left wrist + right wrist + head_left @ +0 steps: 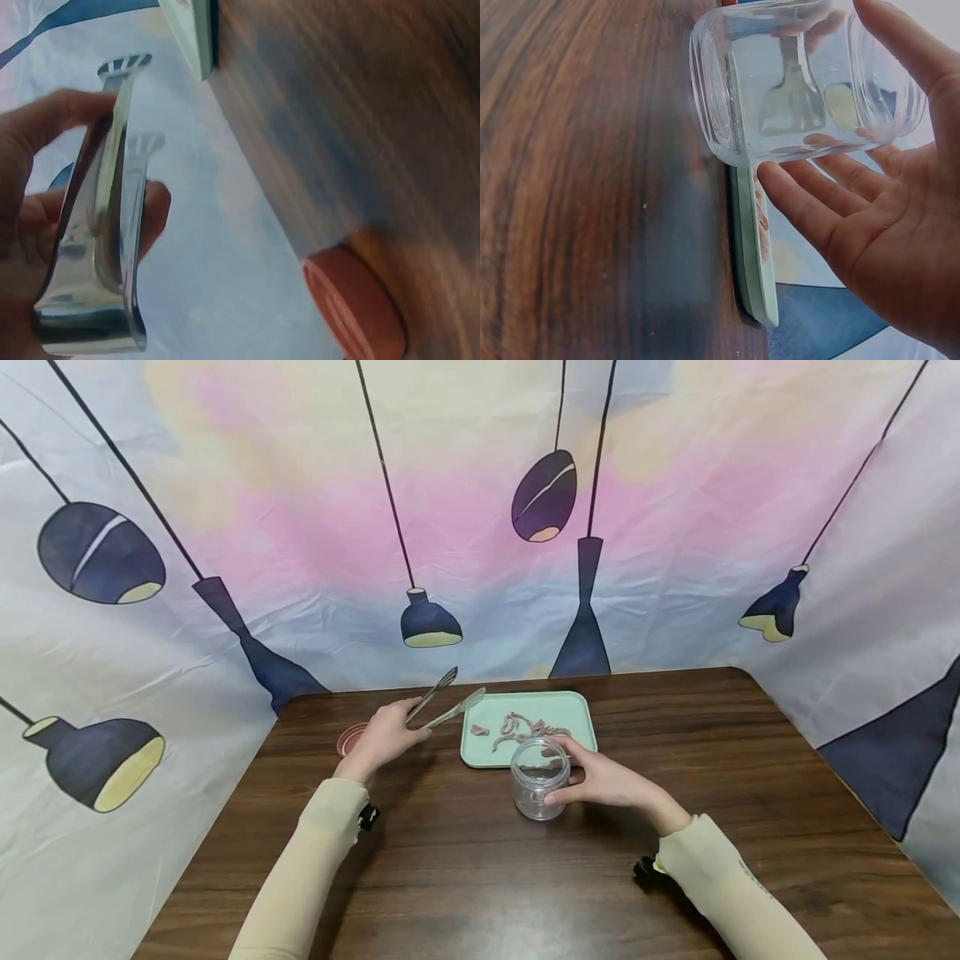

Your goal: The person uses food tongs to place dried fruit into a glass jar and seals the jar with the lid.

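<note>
My left hand (384,739) holds metal serving tongs (90,262) between thumb and fingers, their two slotted ends spread apart and pointing toward the tray. With thumb and fingers round its side, my right hand (611,781) grips a clear, lidless jar (538,806), its mouth facing up. Behind the jar lies a pale green tray (474,752), whose near edge the jar overlaps in the head view. Pinkish, meat-like strips (517,724) are scattered on the tray. In the right wrist view the tray (754,292) shows edge-on beyond the jar (802,90).
A round red lid (360,307) lies on the wooden table (465,893) beside my left hand, partly hidden by it in the head view. A patterned cloth (315,518) with printed lamps hangs right behind the table's far edge.
</note>
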Motion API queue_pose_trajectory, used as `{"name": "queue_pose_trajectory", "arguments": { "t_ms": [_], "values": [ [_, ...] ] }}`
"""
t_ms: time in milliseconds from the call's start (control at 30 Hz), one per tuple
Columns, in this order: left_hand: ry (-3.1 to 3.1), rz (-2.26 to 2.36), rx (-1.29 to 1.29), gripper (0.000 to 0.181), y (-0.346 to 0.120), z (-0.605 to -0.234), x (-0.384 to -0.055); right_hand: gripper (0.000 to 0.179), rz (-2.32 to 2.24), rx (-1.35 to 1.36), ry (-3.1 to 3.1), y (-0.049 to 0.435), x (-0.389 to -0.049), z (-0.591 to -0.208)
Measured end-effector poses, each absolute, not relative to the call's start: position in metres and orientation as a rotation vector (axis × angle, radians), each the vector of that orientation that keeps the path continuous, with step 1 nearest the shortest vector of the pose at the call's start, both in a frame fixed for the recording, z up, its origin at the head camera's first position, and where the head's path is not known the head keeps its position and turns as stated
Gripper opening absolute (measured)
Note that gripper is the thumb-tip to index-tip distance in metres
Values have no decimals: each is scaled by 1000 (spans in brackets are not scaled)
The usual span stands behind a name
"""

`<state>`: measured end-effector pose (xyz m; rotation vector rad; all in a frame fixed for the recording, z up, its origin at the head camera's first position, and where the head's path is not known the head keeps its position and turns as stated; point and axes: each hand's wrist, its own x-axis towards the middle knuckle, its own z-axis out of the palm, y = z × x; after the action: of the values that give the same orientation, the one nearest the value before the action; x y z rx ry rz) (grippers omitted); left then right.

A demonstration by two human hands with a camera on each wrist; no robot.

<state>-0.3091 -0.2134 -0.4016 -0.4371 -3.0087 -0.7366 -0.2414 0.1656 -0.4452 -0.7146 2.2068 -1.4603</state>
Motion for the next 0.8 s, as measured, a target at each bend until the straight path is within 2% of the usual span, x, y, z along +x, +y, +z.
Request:
{"name": "queue_pose_trajectory", "arguments": {
  "t_ms": [233,800],
  "values": [
    [-3019,-695,-635,65,-223,-391,-306,89,-1492,-725,2187,167,-243,-446],
    [-3129,-659,-753,62,-227,-393,-301,89,-1500,-725,2155,166,-242,-448]
  ]
}}
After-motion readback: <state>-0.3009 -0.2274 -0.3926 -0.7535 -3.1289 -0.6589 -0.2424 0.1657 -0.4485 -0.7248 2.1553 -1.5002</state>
